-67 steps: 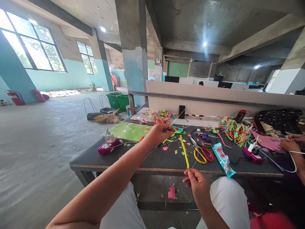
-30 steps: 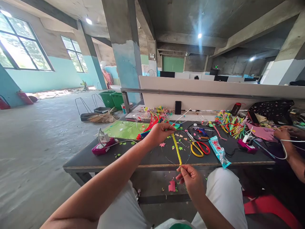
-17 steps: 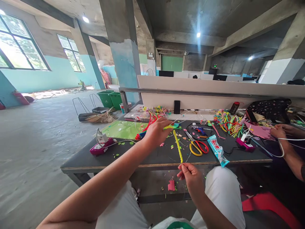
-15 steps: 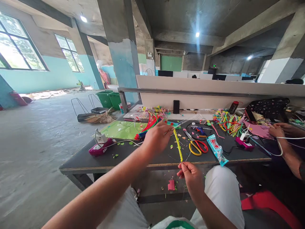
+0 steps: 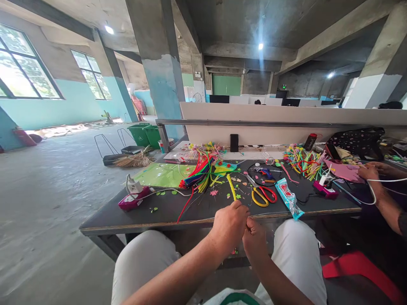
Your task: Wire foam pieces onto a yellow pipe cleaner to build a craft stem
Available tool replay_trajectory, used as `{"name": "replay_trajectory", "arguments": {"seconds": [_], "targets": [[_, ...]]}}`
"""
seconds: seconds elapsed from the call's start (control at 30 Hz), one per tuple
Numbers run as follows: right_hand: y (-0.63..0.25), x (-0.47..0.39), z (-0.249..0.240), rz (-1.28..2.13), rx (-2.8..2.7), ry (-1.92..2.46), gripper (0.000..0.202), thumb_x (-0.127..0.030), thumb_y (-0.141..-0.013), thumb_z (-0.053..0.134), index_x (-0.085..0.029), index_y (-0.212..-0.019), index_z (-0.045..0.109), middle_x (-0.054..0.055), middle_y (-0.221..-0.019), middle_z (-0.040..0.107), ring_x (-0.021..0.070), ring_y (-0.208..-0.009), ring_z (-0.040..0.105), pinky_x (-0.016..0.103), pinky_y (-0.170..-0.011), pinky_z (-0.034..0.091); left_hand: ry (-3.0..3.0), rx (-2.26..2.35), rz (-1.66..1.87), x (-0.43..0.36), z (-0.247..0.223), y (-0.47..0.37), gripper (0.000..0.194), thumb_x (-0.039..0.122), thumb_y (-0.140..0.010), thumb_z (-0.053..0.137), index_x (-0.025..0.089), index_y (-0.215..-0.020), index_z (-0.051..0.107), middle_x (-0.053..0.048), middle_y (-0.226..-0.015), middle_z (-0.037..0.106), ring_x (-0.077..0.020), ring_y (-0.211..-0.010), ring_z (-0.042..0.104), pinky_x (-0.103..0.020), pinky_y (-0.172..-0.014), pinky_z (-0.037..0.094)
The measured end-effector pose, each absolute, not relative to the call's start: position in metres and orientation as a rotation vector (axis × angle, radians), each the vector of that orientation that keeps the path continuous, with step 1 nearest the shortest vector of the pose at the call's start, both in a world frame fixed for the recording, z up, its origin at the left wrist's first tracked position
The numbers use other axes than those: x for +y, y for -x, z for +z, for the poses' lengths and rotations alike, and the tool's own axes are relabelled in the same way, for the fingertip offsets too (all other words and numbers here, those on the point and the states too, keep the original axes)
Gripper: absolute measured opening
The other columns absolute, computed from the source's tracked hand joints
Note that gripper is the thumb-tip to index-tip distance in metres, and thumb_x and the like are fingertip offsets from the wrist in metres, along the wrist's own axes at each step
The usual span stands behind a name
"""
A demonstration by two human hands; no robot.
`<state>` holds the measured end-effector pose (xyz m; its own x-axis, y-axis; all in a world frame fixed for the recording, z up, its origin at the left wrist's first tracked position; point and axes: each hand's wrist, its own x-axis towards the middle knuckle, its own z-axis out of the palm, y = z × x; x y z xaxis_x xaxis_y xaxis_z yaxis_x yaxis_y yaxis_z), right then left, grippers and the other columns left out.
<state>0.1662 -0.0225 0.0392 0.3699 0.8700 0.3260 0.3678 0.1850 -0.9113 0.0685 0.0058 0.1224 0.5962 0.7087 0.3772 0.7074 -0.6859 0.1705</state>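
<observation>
A yellow fuzzy stem (image 5: pixel 231 187) rises from between my hands, over the front edge of the table. My left hand (image 5: pixel 228 226) has its fingers closed around the stem's lower end. Close against it, my right hand (image 5: pixel 255 239) is pinched together at the same end; the fingertips of both are partly hidden, so I cannot see exactly what the right one grips. To the right of the stem lie scissors (image 5: pixel 261 196) with one yellow and one red handle. A bundle of coloured pipe cleaners (image 5: pixel 203 171) is spread beyond my left hand.
A blue snack wrapper (image 5: pixel 288 198) lies by the front edge. Behind the scissors is a blue glue gun (image 5: pixel 266 173). Purple power strips (image 5: pixel 133 199) sit left and right. More pipe cleaners (image 5: pixel 305 161) are heaped at right, where another person's hands (image 5: pixel 370 171) work with pink sheet.
My left hand has come down from the stem's far end to its lower end, beside my right hand. The pipe cleaner bundle it covered now shows.
</observation>
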Motion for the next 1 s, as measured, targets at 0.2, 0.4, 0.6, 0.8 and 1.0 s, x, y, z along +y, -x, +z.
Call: {"name": "replay_trajectory", "arguments": {"seconds": [0.2,0.4,0.6,0.8,1.0], "targets": [[-0.166,-0.020,0.030,0.481,-1.231,1.450,0.025,-0.017,-0.072,0.046,-0.023,-0.048,0.042,0.000,-0.049,0.051,0.0149,-0.049,0.045,0.026,-0.047,0.029,-2.852,1.183,0.616,0.005,0.118,-0.068,0.026,0.022,-0.090,0.040,0.020,-0.080,0.064,-0.005,-0.078,0.061,-0.0153,-0.074,0.057,-0.022,-0.060,0.042],[-0.164,-0.019,0.030,0.563,-1.221,1.443,0.026,-0.017,-0.069,0.046,-0.024,-0.045,0.042,-0.001,-0.044,0.051,0.0153,-0.045,0.047,0.026,-0.045,0.030,-2.871,1.056,0.633,0.009,0.118,-0.062,0.027,0.023,-0.089,0.040,0.019,-0.077,0.064,-0.004,-0.076,0.060,-0.0134,-0.068,0.056,-0.020,-0.057,0.040],[-0.160,-0.022,0.037,0.651,-1.148,1.377,0.025,-0.018,-0.066,0.048,-0.024,-0.043,0.044,-0.001,-0.043,0.052,0.0156,-0.043,0.049,0.026,-0.041,0.035,-2.816,1.021,0.732,0.012,0.112,-0.059,0.026,0.025,-0.088,0.042,0.021,-0.086,0.068,-0.004,-0.078,0.061,-0.0130,-0.071,0.059,-0.019,-0.061,0.043],[-0.167,-0.019,0.033,0.812,-1.026,1.263,0.024,-0.031,-0.078,0.050,-0.023,-0.055,0.054,-0.002,-0.050,0.058,0.0140,-0.044,0.055,0.025,-0.045,0.044,-2.653,0.993,0.984,0.011,0.107,-0.055,0.028,0.025,-0.089,0.044,0.024,-0.104,0.068,-0.005,-0.093,0.066,-0.0139,-0.080,0.063,-0.022,-0.069,0.048],[-0.174,-0.015,0.028,0.913,-0.918,1.164,0.031,-0.048,-0.079,0.055,-0.019,-0.078,0.065,0.003,-0.068,0.068,0.0158,-0.054,0.063,0.025,-0.048,0.050,-1.827,1.160,1.525,0.026,0.106,-0.027,0.025,0.033,-0.085,0.054,0.019,-0.100,0.068,-0.007,-0.093,0.068,-0.0165,-0.084,0.061,-0.026,-0.074,0.048]]}}
